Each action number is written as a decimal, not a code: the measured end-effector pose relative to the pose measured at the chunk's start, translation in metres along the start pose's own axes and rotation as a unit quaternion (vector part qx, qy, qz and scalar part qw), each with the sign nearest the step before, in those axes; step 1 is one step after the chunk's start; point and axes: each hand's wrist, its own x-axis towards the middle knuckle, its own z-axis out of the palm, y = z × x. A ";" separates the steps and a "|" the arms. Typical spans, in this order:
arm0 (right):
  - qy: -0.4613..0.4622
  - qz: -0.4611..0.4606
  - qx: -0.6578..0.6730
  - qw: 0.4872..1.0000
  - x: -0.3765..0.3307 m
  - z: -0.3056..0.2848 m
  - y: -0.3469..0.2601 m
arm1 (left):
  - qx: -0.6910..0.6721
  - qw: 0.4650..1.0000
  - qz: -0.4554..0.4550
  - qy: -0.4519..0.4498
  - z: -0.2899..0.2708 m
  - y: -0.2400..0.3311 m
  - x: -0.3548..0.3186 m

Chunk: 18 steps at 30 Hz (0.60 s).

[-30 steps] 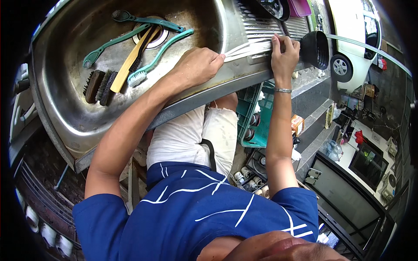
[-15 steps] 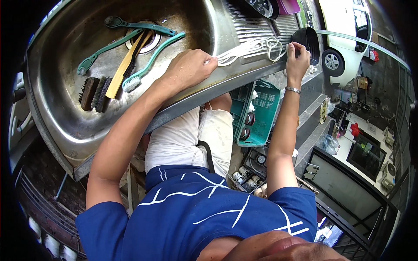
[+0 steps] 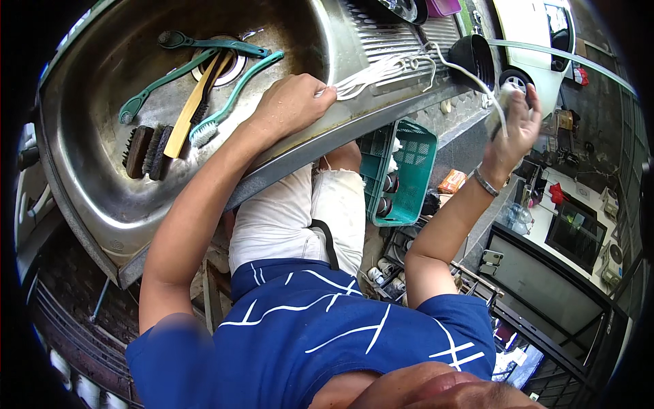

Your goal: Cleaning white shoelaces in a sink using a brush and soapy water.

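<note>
A bundle of white shoelaces point(image 3: 381, 73) lies on the sink's ribbed drainboard. My left hand point(image 3: 289, 105) rests at the basin's front edge, its fingers closed on the near end of the bundle. Off to the right, beyond the sink's edge, my right hand point(image 3: 516, 133) is raised and blurred by motion. One lace strand runs slack from the bundle to this hand, which holds its end; the exact grip is smeared. Left of my left hand, teal brushes point(image 3: 231, 92), a wooden-handled brush point(image 3: 187, 119) and two dark block brushes point(image 3: 148, 151) lie in the basin.
A black bowl point(image 3: 473, 61) stands at the drainboard's right end. Behind it are a dark pan point(image 3: 407, 10) and a purple container point(image 3: 444, 7). Under the sink edge sits a green crate point(image 3: 415, 170) holding shoes. A pale car point(image 3: 528, 41) stands beyond.
My right hand has swung right and toward me, away from the bowl, drawing a lace strand up off the bundle. My left hand stays nearly in place on the laces.
</note>
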 end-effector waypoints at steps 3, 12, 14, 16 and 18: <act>-0.092 0.124 -0.100 0.983 0.000 0.015 0.051 | 0.002 1.000 -0.006 -0.003 -0.002 0.000 -0.002; -0.166 0.190 -0.425 0.869 0.013 0.021 0.138 | 0.001 0.999 0.034 0.032 0.007 -0.008 0.003; -0.176 0.200 -0.445 0.855 0.018 0.029 0.131 | -0.001 0.999 0.028 0.026 0.005 -0.007 0.002; -0.202 0.156 -0.532 0.807 0.027 0.033 0.134 | -0.003 0.999 0.026 0.019 0.007 -0.006 0.003; -0.201 0.158 -0.535 0.805 0.031 0.036 0.135 | 0.002 0.999 0.035 0.032 0.008 -0.008 0.003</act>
